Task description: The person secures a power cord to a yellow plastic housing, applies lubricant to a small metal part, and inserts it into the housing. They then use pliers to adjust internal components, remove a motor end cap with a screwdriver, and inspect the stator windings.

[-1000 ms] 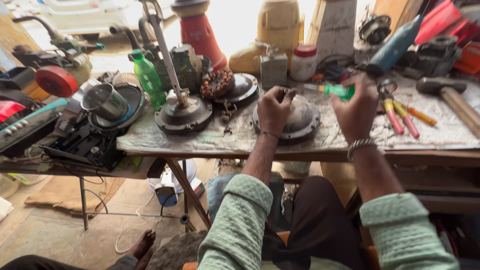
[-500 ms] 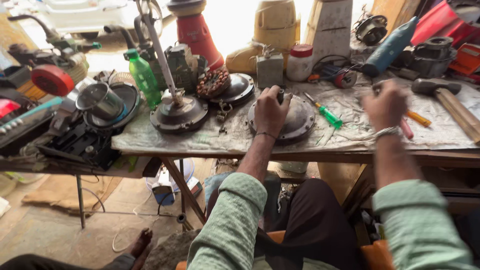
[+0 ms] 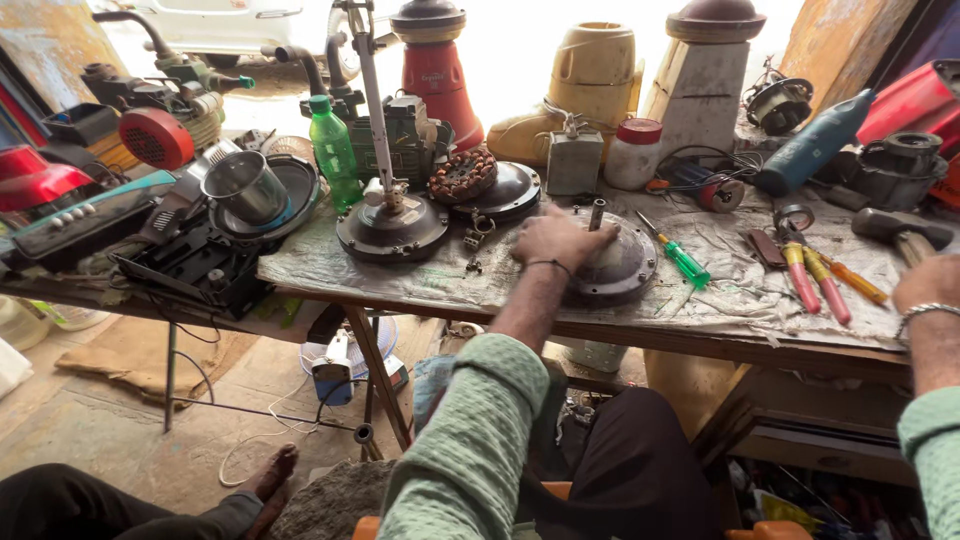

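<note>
Clearly, the left hand (image 3: 556, 240) lies flat on the round grey motor housing (image 3: 612, 268), which sits on the table (image 3: 400, 285) directly in front of the person, close to the near edge. The palm presses down on the left part of the dome, and the fingers are spread loosely over its top, not pinching anything. A short metal shaft (image 3: 597, 213) stands upright from the far side of the housing, just beyond the fingertips.

The right hand (image 3: 930, 282) is well apart, at the right border of the view, near the table edge. Only its back and the wrist with a metal bracelet (image 3: 926, 311) are visible, so one cannot tell if its fingers are spread or closed, or if they hold something.

Between the two hands, a green-handled screwdriver (image 3: 676, 255) lies on the table just to the right of the housing. Its long axis runs diagonally, with the tip pointing away to the left and the handle toward the near right. The left hand is nearer to it. Further right lie the red and yellow-handled pliers (image 3: 812, 277), nearer to the right hand.

The left forearm reaches straight forward in a green sleeve (image 3: 470, 440), elbow bent low.
</note>
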